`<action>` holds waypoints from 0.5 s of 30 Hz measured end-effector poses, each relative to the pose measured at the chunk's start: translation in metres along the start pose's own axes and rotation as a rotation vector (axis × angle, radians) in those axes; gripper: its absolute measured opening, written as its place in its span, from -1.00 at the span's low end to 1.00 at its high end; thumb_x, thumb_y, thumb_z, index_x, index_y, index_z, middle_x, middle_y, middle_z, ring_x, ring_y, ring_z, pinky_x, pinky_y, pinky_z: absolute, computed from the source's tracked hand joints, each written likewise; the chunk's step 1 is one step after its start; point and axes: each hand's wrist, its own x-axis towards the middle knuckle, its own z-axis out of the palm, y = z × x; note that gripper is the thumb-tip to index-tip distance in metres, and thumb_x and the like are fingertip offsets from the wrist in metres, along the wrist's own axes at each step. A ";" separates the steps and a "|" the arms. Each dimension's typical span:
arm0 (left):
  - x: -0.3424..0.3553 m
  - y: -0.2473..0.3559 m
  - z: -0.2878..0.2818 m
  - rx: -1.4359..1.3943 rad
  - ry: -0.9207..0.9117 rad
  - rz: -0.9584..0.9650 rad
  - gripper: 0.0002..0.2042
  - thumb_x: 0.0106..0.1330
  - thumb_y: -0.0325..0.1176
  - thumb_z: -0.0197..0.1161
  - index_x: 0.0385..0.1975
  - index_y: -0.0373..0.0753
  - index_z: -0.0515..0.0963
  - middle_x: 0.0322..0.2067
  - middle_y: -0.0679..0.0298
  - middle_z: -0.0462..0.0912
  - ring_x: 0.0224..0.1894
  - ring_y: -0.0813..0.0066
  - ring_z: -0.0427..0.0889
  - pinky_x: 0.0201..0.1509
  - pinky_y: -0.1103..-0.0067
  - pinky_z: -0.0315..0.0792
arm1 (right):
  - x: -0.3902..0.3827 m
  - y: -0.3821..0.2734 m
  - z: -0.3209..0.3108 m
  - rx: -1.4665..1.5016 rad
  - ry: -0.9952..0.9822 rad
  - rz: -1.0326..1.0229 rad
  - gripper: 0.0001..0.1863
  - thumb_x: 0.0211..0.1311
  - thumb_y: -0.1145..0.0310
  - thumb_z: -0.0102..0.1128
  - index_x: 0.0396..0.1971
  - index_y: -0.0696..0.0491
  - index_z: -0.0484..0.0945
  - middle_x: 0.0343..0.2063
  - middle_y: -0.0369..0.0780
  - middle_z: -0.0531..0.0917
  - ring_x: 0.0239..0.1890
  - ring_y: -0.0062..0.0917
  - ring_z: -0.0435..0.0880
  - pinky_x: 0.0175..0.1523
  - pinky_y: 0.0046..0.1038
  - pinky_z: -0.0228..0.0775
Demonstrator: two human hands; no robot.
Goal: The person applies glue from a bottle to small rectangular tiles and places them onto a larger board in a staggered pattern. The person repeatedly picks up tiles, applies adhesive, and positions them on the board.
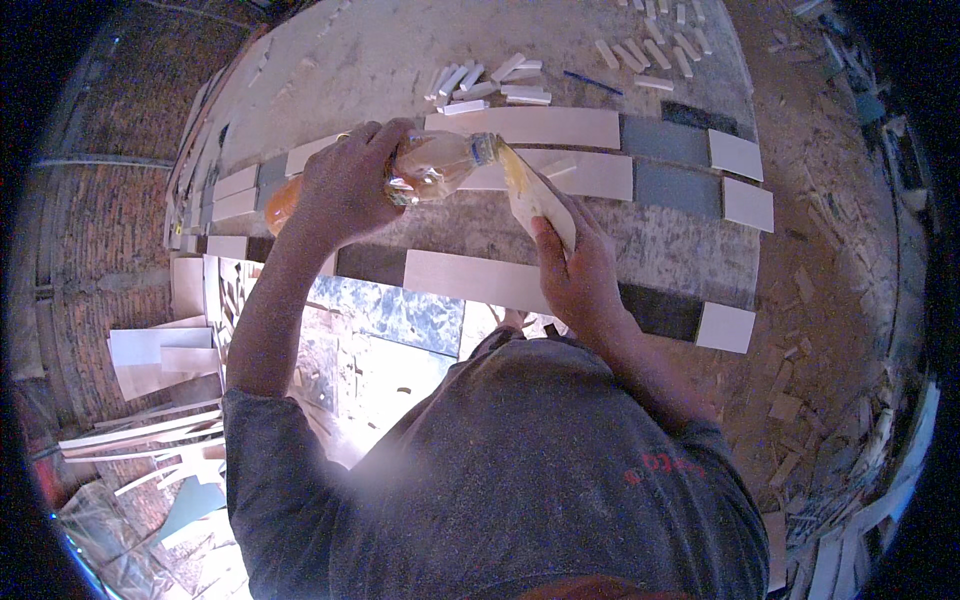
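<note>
My left hand [345,185] is wrapped round a clear plastic bottle [432,168], tipped onto its side with its neck to the right. Something orange shows at the bottle's far left end. The bottle's mouth meets or nearly meets the upper end of a small pale wooden piece [548,222], where a yellowish, glue-like smear lies on the surface. Gripped by its lower part, that piece slants upward in my right hand [582,270], thumb on its face. Behind both hands, pale strips [565,128] with grey sections [665,140] lie on the worktable [690,230].
Several small pale blocks [465,80] lie loosely at the back, with more blocks [655,50] at the far right. A blue pen-like stick [593,82] rests between them. Along the near edge runs another pale strip [480,280]. Wooden offcuts [785,410] litter the floor at right.
</note>
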 end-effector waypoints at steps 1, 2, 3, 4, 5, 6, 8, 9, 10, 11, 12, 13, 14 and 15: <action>0.001 0.001 -0.001 0.009 -0.010 -0.007 -0.26 -0.12 -0.29 0.57 0.17 -0.08 0.39 -0.05 0.15 0.61 -0.02 0.12 0.67 0.03 0.23 0.58 | 0.000 -0.001 0.000 0.003 -0.004 0.015 -0.61 0.40 0.44 0.02 0.18 0.18 0.48 -0.04 0.11 0.61 0.00 -0.02 0.64 0.08 -0.20 0.46; 0.001 0.003 -0.002 0.019 -0.020 -0.014 -0.26 -0.12 -0.29 0.57 0.17 -0.08 0.40 -0.05 0.15 0.61 -0.02 0.13 0.67 0.03 0.23 0.58 | 0.000 -0.002 0.000 0.006 -0.008 0.029 -0.62 0.40 0.44 0.02 0.18 0.18 0.48 -0.04 0.11 0.61 0.00 -0.02 0.64 0.08 -0.19 0.46; 0.002 0.004 -0.003 0.028 -0.031 -0.021 -0.25 -0.12 -0.29 0.57 0.17 -0.08 0.40 -0.05 0.15 0.61 -0.02 0.13 0.67 0.02 0.23 0.58 | 0.000 -0.002 -0.001 0.010 -0.011 0.044 -0.62 0.40 0.44 0.02 0.17 0.18 0.49 -0.04 0.11 0.61 0.00 -0.01 0.64 0.08 -0.19 0.45; 0.001 0.004 -0.003 0.033 -0.021 -0.017 -0.25 -0.12 -0.30 0.57 0.18 -0.08 0.40 -0.04 0.15 0.61 -0.01 0.13 0.67 0.02 0.23 0.58 | -0.001 -0.003 0.000 0.017 -0.010 0.041 -0.62 0.40 0.44 0.02 0.17 0.18 0.49 -0.04 0.11 0.61 0.00 -0.01 0.64 0.08 -0.19 0.45; 0.001 0.004 -0.002 0.037 -0.012 -0.012 -0.25 -0.12 -0.30 0.57 0.18 -0.07 0.39 -0.04 0.15 0.61 -0.01 0.13 0.67 0.03 0.22 0.58 | -0.001 -0.003 0.000 0.024 -0.009 0.037 -0.62 0.40 0.44 0.03 0.17 0.18 0.48 -0.05 0.11 0.61 0.00 -0.01 0.64 0.08 -0.18 0.45; 0.000 0.004 -0.002 0.041 -0.003 -0.007 -0.25 -0.12 -0.31 0.57 0.18 -0.07 0.39 -0.04 0.15 0.61 -0.01 0.13 0.66 0.03 0.22 0.58 | -0.001 -0.003 0.000 0.031 -0.008 0.034 -0.62 0.40 0.43 0.03 0.17 0.18 0.48 -0.05 0.10 0.61 0.00 -0.01 0.64 0.08 -0.18 0.44; -0.001 0.005 -0.003 0.045 -0.007 -0.004 -0.26 -0.10 -0.32 0.56 0.18 -0.08 0.40 -0.04 0.15 0.61 0.00 0.13 0.66 0.04 0.21 0.57 | -0.001 0.000 0.002 0.000 -0.007 0.016 -0.62 0.40 0.43 0.03 0.18 0.18 0.48 -0.06 0.10 0.62 -0.01 -0.01 0.64 0.08 -0.18 0.45; -0.001 0.005 -0.003 0.047 -0.009 -0.003 -0.27 -0.10 -0.32 0.56 0.18 -0.08 0.40 -0.03 0.15 0.61 0.00 0.13 0.66 0.04 0.21 0.57 | -0.002 0.001 0.002 -0.016 -0.006 0.008 -0.62 0.40 0.43 0.03 0.18 0.18 0.47 -0.06 0.10 0.62 -0.01 -0.01 0.64 0.08 -0.18 0.45; -0.001 0.005 -0.003 0.056 -0.015 -0.002 -0.27 -0.09 -0.32 0.55 0.18 -0.08 0.40 -0.03 0.14 0.61 0.00 0.13 0.66 0.04 0.20 0.57 | -0.002 0.001 0.003 -0.016 -0.006 0.012 -0.62 0.41 0.43 0.03 0.18 0.18 0.47 -0.06 0.10 0.62 -0.01 -0.01 0.64 0.08 -0.18 0.45; 0.000 0.005 -0.003 0.065 -0.020 0.000 -0.28 -0.08 -0.33 0.55 0.19 -0.08 0.39 -0.03 0.14 0.61 0.00 0.13 0.66 0.05 0.20 0.57 | -0.003 0.000 0.003 -0.016 -0.006 0.017 -0.62 0.41 0.42 0.04 0.18 0.18 0.47 -0.06 0.09 0.61 -0.01 -0.01 0.64 0.08 -0.18 0.45; 0.000 0.005 -0.003 0.074 -0.026 0.001 -0.28 -0.07 -0.33 0.54 0.19 -0.09 0.39 -0.03 0.14 0.61 0.00 0.12 0.66 0.05 0.19 0.56 | -0.003 0.000 0.004 -0.015 -0.006 0.022 -0.62 0.41 0.41 0.04 0.18 0.18 0.47 -0.06 0.09 0.61 -0.02 0.00 0.64 0.08 -0.18 0.45; -0.001 0.005 -0.002 0.076 -0.015 0.008 -0.29 -0.07 -0.33 0.54 0.18 -0.09 0.40 -0.04 0.14 0.61 -0.01 0.12 0.66 0.04 0.20 0.57 | -0.004 0.000 0.004 -0.011 -0.009 0.029 -0.62 0.42 0.41 0.04 0.17 0.18 0.47 -0.06 0.09 0.61 -0.02 0.00 0.64 0.08 -0.17 0.45; -0.001 0.004 -0.001 0.078 -0.004 0.015 -0.29 -0.06 -0.33 0.54 0.18 -0.09 0.40 -0.05 0.14 0.61 -0.02 0.12 0.66 0.03 0.20 0.57 | -0.004 0.000 0.005 -0.006 -0.012 0.036 -0.63 0.42 0.40 0.04 0.17 0.18 0.47 -0.06 0.09 0.61 -0.02 0.00 0.64 0.07 -0.17 0.45; -0.001 0.003 -0.001 0.080 0.006 0.022 -0.30 -0.06 -0.33 0.54 0.18 -0.09 0.40 -0.07 0.14 0.61 -0.03 0.12 0.67 0.03 0.21 0.57 | -0.004 0.001 0.005 -0.001 -0.014 0.044 -0.63 0.42 0.39 0.04 0.16 0.18 0.47 -0.06 0.10 0.60 -0.03 0.01 0.64 0.06 -0.17 0.46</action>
